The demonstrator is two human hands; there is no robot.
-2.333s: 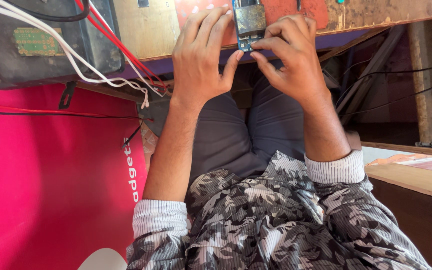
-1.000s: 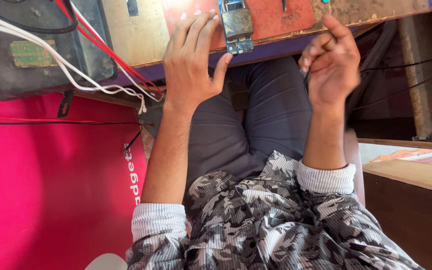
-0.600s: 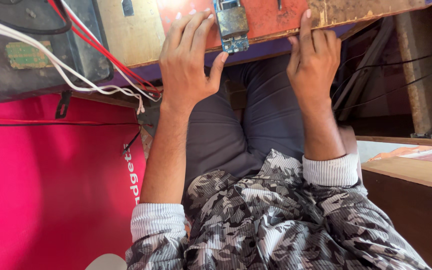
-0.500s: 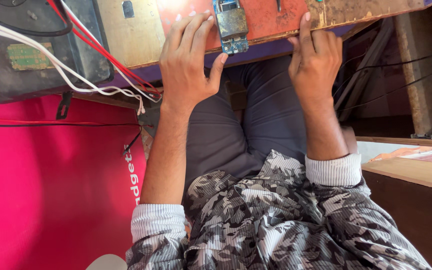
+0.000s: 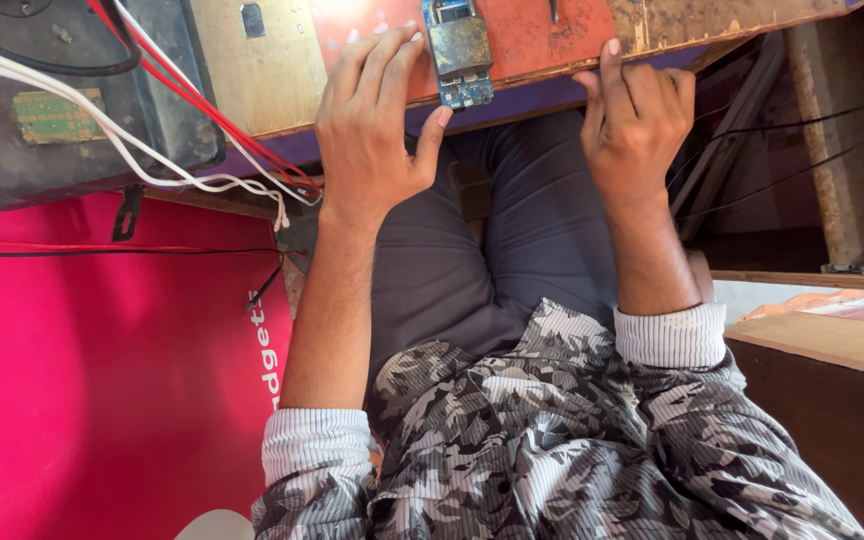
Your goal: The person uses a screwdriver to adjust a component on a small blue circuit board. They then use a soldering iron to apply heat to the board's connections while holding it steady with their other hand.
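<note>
A: Head view: a small circuit board (image 5: 459,52) lies at the near edge of the table (image 5: 252,85), its blue end poking just over that edge, a dull metal shield covering its middle.

B: And the hands?

A: The left hand (image 5: 372,130) rests flat on the table edge just beside the board, fingers spread, thumb near the blue end; it holds nothing. The right hand (image 5: 637,125) is loosely curled at the same edge, well to the board's other side, index finger up against the wood, grip empty.

B: How would the board handle?

A: Light, thin, stiff and fragile, I'd judge. Best pinched by its long bare edges, not by the shield or the small parts on the blue end.

B: Anything hard to read?

A: The board's far end is cut off by the frame. At the table's left corner a dark box (image 5: 62,110) with red and white wires (image 5: 202,150) is partly out of view. A thin dark tool (image 5: 553,10) near the board is too small to identify.
</note>
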